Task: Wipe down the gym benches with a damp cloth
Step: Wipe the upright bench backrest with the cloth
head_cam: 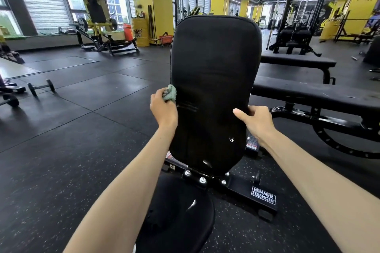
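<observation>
A black padded backrest (213, 80) of an inclined bench stands upright in front of me, with its black seat pad (176, 213) below. My left hand (163, 107) grips a bunched pale green cloth (170, 92) against the backrest's left edge. Faint wet streaks show on the pad beside the cloth. My right hand (256, 120) holds the backrest's right edge, thumb on the front face and fingers wrapped behind it.
Two flat black benches (308, 94) stand close on the right, with a black frame (339, 127) beneath. A dumbbell (41, 87) lies on the rubber floor at left. A yellow plate-loaded machine (98, 24) and a yellow drum (140, 32) stand further back.
</observation>
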The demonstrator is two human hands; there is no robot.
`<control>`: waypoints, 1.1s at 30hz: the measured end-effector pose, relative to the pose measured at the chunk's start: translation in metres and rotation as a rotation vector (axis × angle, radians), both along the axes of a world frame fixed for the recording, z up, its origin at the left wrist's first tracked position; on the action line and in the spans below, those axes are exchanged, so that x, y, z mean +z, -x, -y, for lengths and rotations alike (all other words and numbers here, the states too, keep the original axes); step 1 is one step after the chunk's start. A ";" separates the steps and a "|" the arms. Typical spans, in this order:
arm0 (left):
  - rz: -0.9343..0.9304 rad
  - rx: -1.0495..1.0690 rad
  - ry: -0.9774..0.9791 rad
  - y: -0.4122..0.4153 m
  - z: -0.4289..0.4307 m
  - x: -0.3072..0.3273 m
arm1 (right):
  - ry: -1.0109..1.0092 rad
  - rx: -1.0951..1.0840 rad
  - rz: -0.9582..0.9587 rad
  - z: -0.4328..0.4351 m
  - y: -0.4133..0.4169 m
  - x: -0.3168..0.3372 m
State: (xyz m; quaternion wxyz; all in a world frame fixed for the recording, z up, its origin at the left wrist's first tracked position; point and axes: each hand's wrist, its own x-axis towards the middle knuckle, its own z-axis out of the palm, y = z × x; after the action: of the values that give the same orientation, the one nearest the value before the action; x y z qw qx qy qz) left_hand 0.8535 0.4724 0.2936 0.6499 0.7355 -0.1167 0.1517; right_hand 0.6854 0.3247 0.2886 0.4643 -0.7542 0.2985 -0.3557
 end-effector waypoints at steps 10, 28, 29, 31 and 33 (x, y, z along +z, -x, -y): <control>0.251 -0.098 -0.071 0.074 0.039 -0.019 | 0.044 -0.037 0.003 -0.001 -0.001 -0.005; 0.637 -0.235 -0.229 0.064 0.033 -0.035 | 0.036 -0.001 0.011 0.004 0.001 -0.006; 0.659 -0.256 -0.256 0.067 0.031 -0.043 | 0.044 -0.001 0.009 0.003 0.002 -0.005; 0.686 -0.304 -0.317 0.072 0.026 -0.057 | 0.034 -0.002 0.017 0.002 0.002 -0.004; 0.687 -0.370 -0.383 0.072 0.019 -0.063 | 0.006 0.007 0.022 0.002 0.002 -0.004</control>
State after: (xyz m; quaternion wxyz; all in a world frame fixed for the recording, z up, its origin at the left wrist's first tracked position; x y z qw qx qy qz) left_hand 0.7814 0.4533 0.2308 0.4415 0.7161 -0.4822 0.2443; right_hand 0.6832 0.3230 0.2848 0.4667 -0.7525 0.2898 -0.3633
